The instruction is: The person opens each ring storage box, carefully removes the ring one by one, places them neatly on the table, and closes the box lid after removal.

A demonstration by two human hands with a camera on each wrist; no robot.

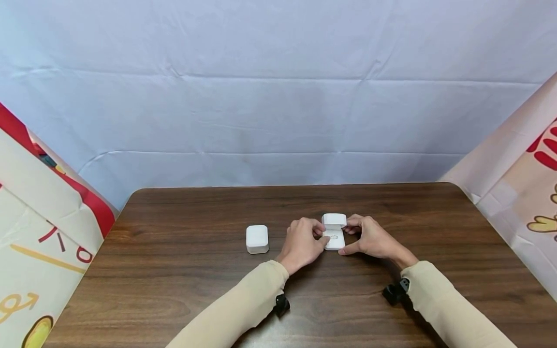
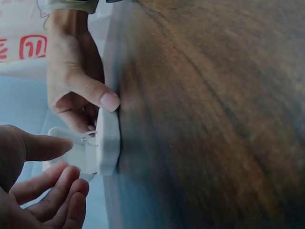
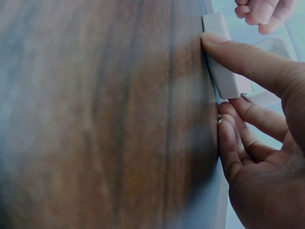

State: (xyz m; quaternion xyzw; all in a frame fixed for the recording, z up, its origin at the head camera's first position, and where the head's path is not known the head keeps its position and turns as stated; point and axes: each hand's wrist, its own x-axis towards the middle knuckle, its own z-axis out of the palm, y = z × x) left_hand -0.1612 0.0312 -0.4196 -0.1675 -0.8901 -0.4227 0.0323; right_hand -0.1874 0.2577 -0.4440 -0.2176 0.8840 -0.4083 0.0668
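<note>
"Firstly, where does the open white box (image 1: 334, 245) lie?"

"On the brown tabletop (image 1: 183, 270), between four and five o'clock from the centre of the head view. Its lid (image 1: 334, 221) is raised at twelve o'clock, and a ring (image 1: 333, 237) stands upright in its base (image 3: 226, 82)."

"And the right hand (image 1: 372, 239)?"

"At three o'clock of the box, grasping it: thumb against the front of the base, fingers curled at its right side."

"The left hand (image 1: 301, 244)?"

"Between eight and nine o'clock of the box, close by; its grip is slack, thumb and fingers parted. Whether a fingertip touches the box, one cannot tell."

"What else is shown?"

"A closed white box (image 1: 257, 238), at nine o'clock of the first, beyond the left hand."
</note>
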